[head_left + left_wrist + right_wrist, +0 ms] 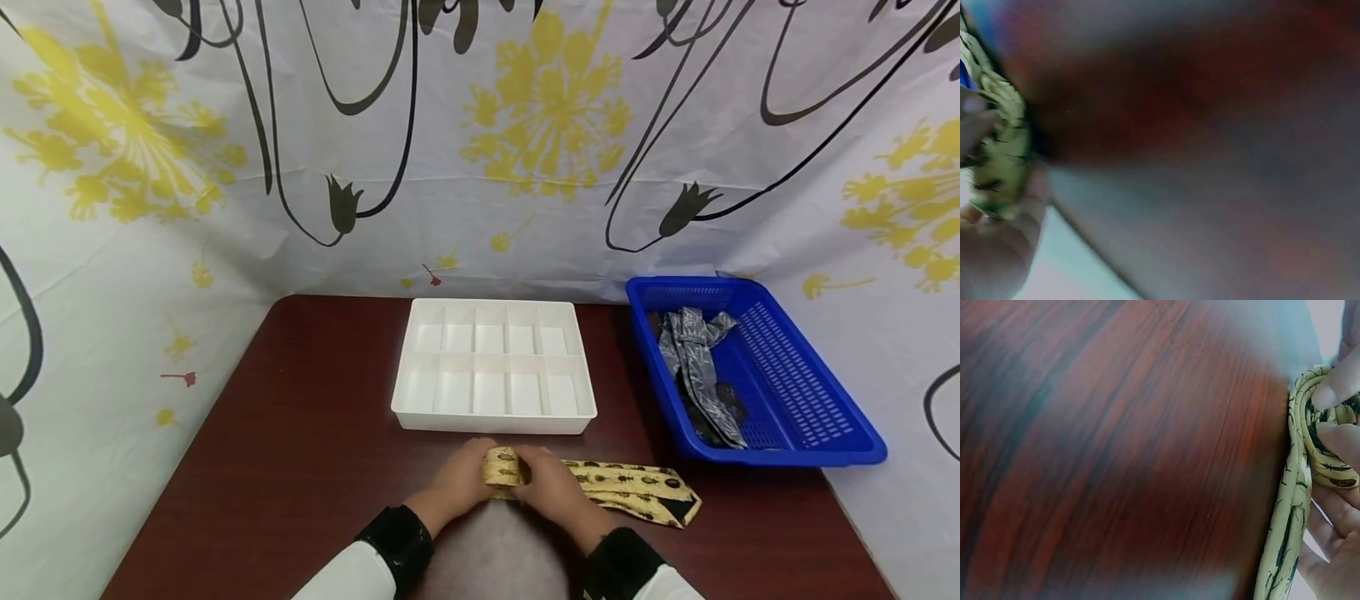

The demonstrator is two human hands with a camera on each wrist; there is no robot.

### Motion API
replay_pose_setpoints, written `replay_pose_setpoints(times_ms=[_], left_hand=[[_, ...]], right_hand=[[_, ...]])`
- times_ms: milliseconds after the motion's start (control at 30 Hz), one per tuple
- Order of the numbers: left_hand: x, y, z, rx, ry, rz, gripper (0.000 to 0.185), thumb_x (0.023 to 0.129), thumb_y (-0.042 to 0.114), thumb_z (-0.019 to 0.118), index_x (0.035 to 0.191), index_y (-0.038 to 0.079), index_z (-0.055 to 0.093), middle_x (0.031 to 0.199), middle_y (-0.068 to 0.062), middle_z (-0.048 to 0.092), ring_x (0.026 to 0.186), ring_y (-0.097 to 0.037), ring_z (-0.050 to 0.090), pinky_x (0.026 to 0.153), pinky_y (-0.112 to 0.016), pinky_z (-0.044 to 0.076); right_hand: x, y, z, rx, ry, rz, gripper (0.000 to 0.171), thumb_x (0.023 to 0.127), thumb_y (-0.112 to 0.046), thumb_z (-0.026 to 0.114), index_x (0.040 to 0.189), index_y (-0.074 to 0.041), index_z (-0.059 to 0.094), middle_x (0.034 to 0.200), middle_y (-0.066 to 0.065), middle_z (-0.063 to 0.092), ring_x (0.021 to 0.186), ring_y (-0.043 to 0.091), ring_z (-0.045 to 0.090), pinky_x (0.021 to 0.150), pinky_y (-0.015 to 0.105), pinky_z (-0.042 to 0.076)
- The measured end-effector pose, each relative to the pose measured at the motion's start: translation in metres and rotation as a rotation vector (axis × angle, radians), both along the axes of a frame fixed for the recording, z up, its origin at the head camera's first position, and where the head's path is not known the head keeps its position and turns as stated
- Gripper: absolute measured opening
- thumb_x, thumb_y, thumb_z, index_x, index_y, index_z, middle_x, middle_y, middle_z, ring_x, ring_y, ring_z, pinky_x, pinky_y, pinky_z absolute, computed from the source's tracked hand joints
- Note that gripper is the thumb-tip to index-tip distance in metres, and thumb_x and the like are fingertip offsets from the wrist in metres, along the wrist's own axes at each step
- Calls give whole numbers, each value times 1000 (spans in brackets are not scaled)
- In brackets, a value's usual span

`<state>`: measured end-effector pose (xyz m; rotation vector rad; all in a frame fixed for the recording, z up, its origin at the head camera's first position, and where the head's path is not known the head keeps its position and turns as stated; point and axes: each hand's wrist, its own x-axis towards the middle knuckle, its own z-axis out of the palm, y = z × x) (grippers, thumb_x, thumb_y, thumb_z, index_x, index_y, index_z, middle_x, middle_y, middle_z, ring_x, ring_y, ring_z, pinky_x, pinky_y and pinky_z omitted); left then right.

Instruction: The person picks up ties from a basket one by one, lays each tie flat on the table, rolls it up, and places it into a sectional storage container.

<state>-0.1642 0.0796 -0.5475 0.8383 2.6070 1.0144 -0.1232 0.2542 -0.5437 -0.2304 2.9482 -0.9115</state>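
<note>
A yellow necktie (630, 479) with a dark print lies partly rolled on the table, close in front of the white tray. My left hand (461, 477) grips the left side of its roll (501, 467), and my right hand (557, 485) holds the right side. The flat remainder stretches out to the right, ending in a pointed tip with dark lining. In the right wrist view, fingertips (1338, 440) pinch the coiled layers of the tie (1297, 444). The left wrist view is blurred, with fingers around the patterned roll (1007, 144) at its left edge.
A white tray (491, 423) with several compartments in two rows stands behind the hands. At the right, a blue basket (810, 375) holds a grey patterned tie (697, 367) and darker cloth items. A printed curtain hangs behind the dark wooden table (300, 433).
</note>
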Motion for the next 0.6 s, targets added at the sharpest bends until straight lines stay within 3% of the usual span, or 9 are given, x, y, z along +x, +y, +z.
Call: replay_pose_setpoints(times_ms=[67, 133, 333, 600], left_hand=[[0, -5, -5, 99, -45, 10, 49, 69, 0, 79, 114, 0, 58, 107, -9, 61, 96, -22, 57, 84, -36, 47], [0, -6, -8, 110, -31, 15, 51, 68, 0, 80, 114, -3, 59, 109, -13, 62, 100, -26, 58, 87, -39, 47], [3, 0, 0, -81, 163, -11, 38, 67, 1, 78, 102, 5, 64, 96, -4, 63, 91, -18, 59, 80, -31, 48], [8, 14, 18, -321, 214, 16, 33, 70, 2, 76, 100, 8, 64, 90, -3, 60, 82, -17, 59, 68, -30, 50]], right_hand=[[0, 0, 1, 5, -1, -1, 52, 69, -9, 81, 117, 0, 63, 105, 10, 66, 95, 23, 58, 78, 40, 49], [0, 1, 1, 13, 3, -2, 52, 69, -10, 81, 116, -1, 63, 105, 10, 66, 95, 24, 59, 78, 40, 49], [0, 2, 2, 42, 12, -5, 52, 68, -12, 81, 116, -4, 64, 109, 11, 66, 101, 27, 60, 79, 43, 49], [0, 5, 2, 67, 30, 18, 49, 67, -14, 83, 112, -5, 65, 107, 9, 67, 98, 27, 60, 77, 42, 50]])
